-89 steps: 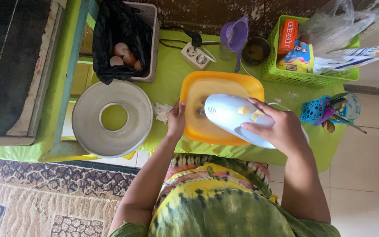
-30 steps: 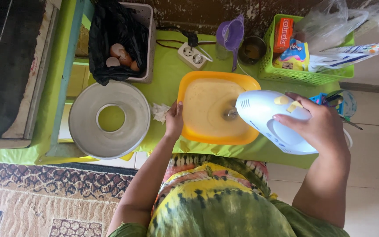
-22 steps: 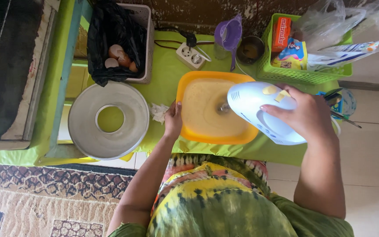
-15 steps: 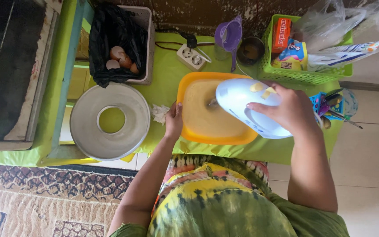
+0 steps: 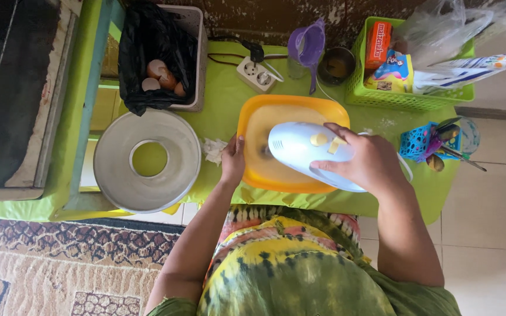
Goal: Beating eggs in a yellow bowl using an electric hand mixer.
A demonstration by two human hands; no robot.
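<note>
Right hand [image 5: 365,164] grips the white hand mixer [image 5: 306,153], long axis crosswise over the orange bowl [image 5: 253,120]; left hand [image 5: 233,161] clasps the bowl's left rim.

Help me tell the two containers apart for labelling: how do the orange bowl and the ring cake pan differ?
The orange bowl is plastic-looking and squarish; the ring cake pan is grey metal and round. The bowl holds pale batter under the hand mixer; the pan is empty. Both sit on the green tablecloth.

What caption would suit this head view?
Right hand runs a white mixer in an orange bowl; left hand steadies its rim.
</note>
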